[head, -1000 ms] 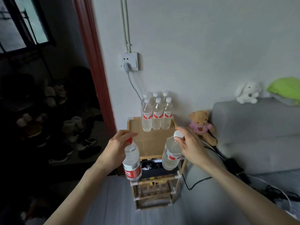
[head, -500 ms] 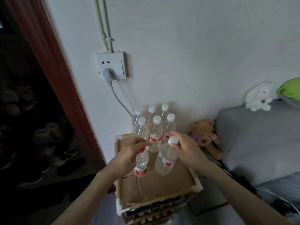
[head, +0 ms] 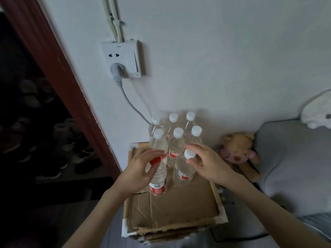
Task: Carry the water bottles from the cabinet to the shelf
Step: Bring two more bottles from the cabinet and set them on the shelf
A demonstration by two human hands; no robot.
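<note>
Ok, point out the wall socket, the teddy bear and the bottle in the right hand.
wall socket (head: 121, 59): head view, on its white faceplate.
teddy bear (head: 239, 149): head view, on its face.
bottle in the right hand (head: 182, 173): head view, on its clear body above the label.

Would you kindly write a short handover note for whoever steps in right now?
Left hand grips the red-capped clear plastic water bottle by its neck; right hand pinches the white-capped clear bottle at its cap. Both are at the cardboard-topped shelf, in front of six white-capped bottles by the wall. Whether they rest on it is unclear. Left: release both.
</note>
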